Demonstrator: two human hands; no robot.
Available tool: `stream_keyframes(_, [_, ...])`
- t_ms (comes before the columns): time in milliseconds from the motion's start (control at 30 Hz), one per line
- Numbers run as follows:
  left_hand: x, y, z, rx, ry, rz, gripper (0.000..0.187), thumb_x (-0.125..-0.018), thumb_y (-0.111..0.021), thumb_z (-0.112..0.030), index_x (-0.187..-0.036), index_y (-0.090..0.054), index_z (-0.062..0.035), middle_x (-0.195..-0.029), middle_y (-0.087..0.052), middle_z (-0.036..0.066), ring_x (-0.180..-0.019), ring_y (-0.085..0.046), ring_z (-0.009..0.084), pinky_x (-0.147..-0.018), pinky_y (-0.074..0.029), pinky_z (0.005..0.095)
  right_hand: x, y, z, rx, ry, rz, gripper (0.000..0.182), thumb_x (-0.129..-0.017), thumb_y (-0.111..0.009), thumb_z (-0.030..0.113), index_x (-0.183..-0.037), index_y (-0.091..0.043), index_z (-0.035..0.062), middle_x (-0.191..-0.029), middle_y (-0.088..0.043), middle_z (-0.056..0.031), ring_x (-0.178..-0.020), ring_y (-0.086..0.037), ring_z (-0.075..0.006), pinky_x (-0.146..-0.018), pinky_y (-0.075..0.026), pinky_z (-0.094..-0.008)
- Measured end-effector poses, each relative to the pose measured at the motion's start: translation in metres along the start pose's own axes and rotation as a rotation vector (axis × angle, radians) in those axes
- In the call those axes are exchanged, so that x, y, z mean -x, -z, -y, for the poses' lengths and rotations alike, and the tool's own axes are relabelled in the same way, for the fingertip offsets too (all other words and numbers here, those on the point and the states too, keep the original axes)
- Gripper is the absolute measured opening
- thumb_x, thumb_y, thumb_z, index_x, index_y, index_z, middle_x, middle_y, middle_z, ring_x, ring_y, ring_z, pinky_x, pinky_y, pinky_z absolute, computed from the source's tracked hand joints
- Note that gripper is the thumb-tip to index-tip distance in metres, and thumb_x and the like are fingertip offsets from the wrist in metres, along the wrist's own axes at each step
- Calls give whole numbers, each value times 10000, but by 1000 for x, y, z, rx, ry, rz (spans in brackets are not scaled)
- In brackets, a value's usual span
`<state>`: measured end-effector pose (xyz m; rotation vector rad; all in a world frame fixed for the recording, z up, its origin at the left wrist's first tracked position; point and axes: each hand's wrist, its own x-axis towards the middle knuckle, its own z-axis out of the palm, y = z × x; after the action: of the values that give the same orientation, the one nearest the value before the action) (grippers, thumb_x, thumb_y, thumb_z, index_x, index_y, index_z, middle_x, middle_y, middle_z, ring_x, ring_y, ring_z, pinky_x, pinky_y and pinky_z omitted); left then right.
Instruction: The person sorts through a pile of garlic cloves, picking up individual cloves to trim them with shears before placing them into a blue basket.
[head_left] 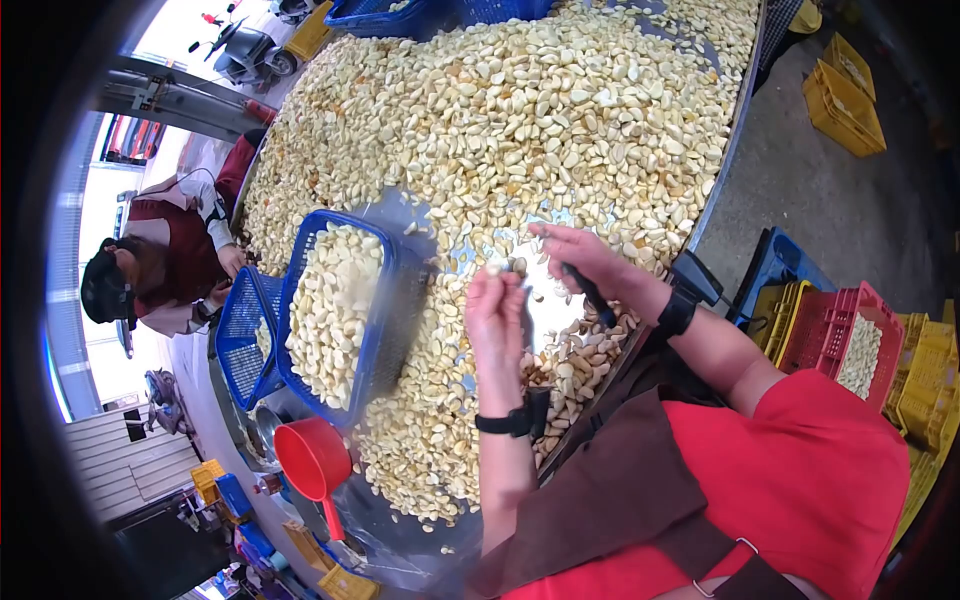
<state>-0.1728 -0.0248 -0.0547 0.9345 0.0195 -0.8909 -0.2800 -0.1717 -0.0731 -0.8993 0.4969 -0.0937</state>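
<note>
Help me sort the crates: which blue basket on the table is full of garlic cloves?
The larger blue basket nearest the left hand, heaped with cloves; the smaller blue basket behind it holds only a few.

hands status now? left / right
Left hand: closed on a garlic clove at its fingertips.
Right hand: closed on a dark-handled tool; blade not visible.

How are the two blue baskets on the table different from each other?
The nearer blue basket is heaped with peeled garlic cloves; the farther blue basket holds only a few. The nearer one looks larger and sits closer to the left hand; the farther one lies beside it, towards another person. Both are blue mesh plastic.
</note>
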Motion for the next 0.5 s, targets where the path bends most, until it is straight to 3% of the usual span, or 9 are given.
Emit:
stream_keyframes(33, [-2,5,-16,-45,-112,-51,166,-903,-562,-77,-1062,-575,-32,-860,-643,65,-761,-623,136,-665,-537,241,-3,14,-1,94,22,-32,546,-947,-482,216,-1428,-293,42,-649,-532,8,-474,-465,-43,-406,-377,-185])
stream_keyframes(67, [5,-5,-45,-297,-284,-119,188,-907,-557,-82,-1088,-572,-32,-884,-639,70,-788,-621,129,-686,-535,253,0,26,3,150,5,-73,552,-943,-486,216,-1430,-289,43,-661,-536,8,-472,-463,-43,-408,-380,-183])
stream_keyframes(133, [2,5,-90,-479,-432,-239,220,-917,-552,-96,-1123,-569,-23,-889,-638,65,-800,-615,118,-661,-509,226,11,36,10,205,-18,-108,559,-940,-489,216,-1431,-286,44,-674,-539,9,-470,-461,-42,-410,-383,-182])
stream_keyframes(167, [4,5,-100,-379,-419,-236,217,-917,-556,-95,-1113,-584,-7,-869,-641,61,-791,-618,119,-652,-503,212,16,36,18,264,-14,-140,554,-931,-495,209,-1422,-307,36,-699,-548,1,-511,-485,-43,-453,-408,-183])
stream_keyframes(233, [0,3,-102,-525,-317,-135,214,-914,-567,-102,-1098,-599,2,-870,-638,57,-776,-620,122,-648,-506,214,13,29,24,325,-1,-162,548,-922,-502,203,-1412,-328,29,-725,-557,-7,-553,-510,-45,-495,-433,-184])
stream_keyframes(333, [1,6,-50,-367,-178,-140,206,-903,-579,-84,-1093,-599,-7,-894,-648,65,-756,-618,121,-615,-506,218,3,-3,3,659,392,-150,560,-878,-534,187,-1383,-376,3,-855,-619,-66,-763,-582,-140,-707,-473,-285])
stream_keyframes(367, [2,7,-33,-285,-117,-95,205,-901,-578,-75,-1095,-595,-11,-894,-650,68,-757,-620,122,-612,-508,220,16,-24,20,811,262,-89,616,-873,-566,229,-1402,-341,8,-897,-643,-114,-761,-596,-180,-712,-471,-323])
stream_keyframes(433, [7,1,-11,-126,-85,-101,198,-895,-595,-62,-1084,-596,-4,-896,-648,69,-717,-609,99,-588,-495,184,13,-41,9,822,458,21,671,-871,-582,276,-1420,-300,13,-893,-640,-176,-749,-607,-203,-709,-469,-337])
stream_keyframes(500, [9,1,-4,-101,-91,-114,214,-890,-600,-56,-1095,-587,2,-895,-647,64,-739,-618,100,-617,-510,193,15,-51,12,864,390,60,695,-869,-585,290,-1428,-276,16,-892,-635,-195,-751,-615,-235,-708,-470,-349])
